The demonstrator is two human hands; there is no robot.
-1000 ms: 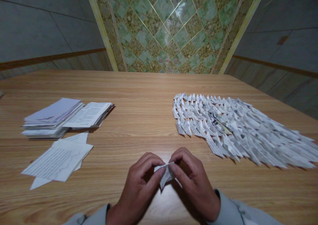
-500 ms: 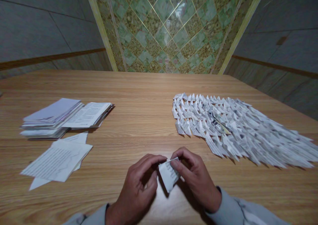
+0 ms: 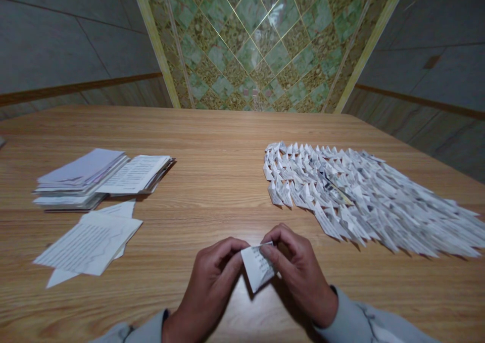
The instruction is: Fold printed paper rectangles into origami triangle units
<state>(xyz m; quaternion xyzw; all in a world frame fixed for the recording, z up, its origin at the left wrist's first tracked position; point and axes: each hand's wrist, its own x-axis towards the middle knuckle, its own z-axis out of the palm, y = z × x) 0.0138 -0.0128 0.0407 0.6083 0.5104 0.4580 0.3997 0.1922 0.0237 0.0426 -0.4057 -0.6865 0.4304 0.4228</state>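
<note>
A small folded piece of printed paper (image 3: 257, 270), roughly diamond-shaped with a point facing me, is held just above the table between both hands. My left hand (image 3: 214, 277) pinches its upper left corner between thumb and forefinger. On the other side, my right hand (image 3: 297, 267) grips the upper right edge, thumb on the front face and fingers behind. Lines of print show on the face near my right thumb. The paper's back is hidden.
Rows of folded paper pieces (image 3: 364, 196) with pointed tips cover the table's right side. At the left lie a stack of papers (image 3: 81, 168), a second printed pile (image 3: 134, 175) leaning against it, and loose printed sheets (image 3: 91, 242). The wooden table (image 3: 212, 146) reaches to a tiled wall.
My left thumb has risen to close on the paper's left corner. The folded paper has turned slightly and shows a broader face. My right hand has barely moved.
</note>
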